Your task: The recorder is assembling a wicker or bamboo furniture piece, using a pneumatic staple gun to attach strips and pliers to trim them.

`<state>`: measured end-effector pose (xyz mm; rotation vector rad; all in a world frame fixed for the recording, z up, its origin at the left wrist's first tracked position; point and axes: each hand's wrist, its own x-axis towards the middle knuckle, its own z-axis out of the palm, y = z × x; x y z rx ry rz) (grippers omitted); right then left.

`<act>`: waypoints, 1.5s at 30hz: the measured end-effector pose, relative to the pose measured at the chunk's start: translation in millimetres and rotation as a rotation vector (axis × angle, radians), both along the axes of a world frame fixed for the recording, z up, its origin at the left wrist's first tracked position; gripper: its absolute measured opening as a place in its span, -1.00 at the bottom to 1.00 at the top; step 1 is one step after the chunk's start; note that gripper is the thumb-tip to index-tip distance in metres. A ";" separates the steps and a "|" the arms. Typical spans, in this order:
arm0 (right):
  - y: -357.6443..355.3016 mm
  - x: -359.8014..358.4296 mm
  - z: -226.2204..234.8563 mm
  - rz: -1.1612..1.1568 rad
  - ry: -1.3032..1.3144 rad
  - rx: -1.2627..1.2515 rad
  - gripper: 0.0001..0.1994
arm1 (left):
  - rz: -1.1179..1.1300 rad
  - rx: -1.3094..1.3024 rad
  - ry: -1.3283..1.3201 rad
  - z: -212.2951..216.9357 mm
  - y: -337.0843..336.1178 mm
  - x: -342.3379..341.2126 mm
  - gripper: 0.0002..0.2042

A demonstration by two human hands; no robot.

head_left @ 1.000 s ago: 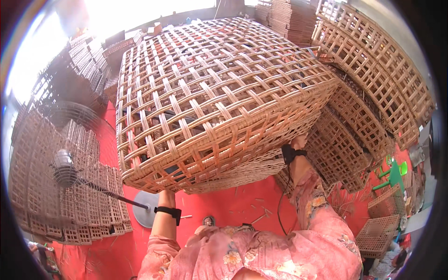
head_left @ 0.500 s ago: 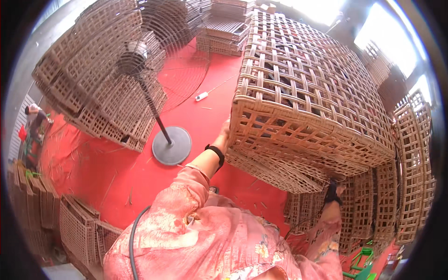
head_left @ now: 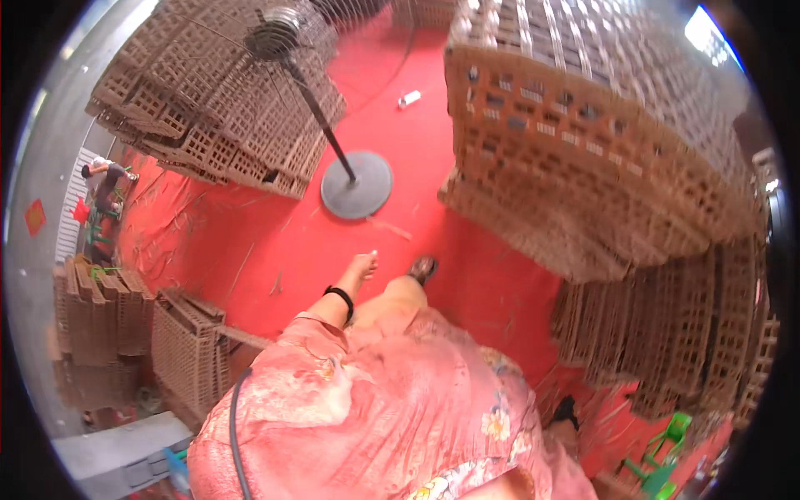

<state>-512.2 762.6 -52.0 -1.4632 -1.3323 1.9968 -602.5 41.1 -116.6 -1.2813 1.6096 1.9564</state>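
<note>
The big woven crate (head_left: 583,150) stood tall on my right, its near corner leaning over a lower pile of woven panels (head_left: 667,333). Neither hand was steadying it that I could see. My judgement was that it could tip or slide off that pile toward my legs if I brushed it.

The stacks of flat woven crates (head_left: 208,108) on my left were loosely piled and tilted. A knock could have spilled them across the red floor (head_left: 275,242).

The standing fan (head_left: 357,185) was between the two, just ahead of me. Its thin pole and heavy round base were easy to catch with a shin or a crate edge, which would bring it down.

My foot (head_left: 423,268) was planted near the fan's base, so a careless step risked a trip.

My left hand (head_left: 362,267) hung free beside my thigh, fingers loose and holding nothing. Only the right wristband (head_left: 565,410) showed, so I could not tell that hand's state.

A small white object (head_left: 408,99) on the floor beyond the fan could roll underfoot.
</note>
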 end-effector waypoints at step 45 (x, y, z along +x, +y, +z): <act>-713.7 663.3 -90.0 -1.711 0.661 -0.244 -0.81 | -2.928 0.320 2.071 -126.7 386.5 136.0 -0.71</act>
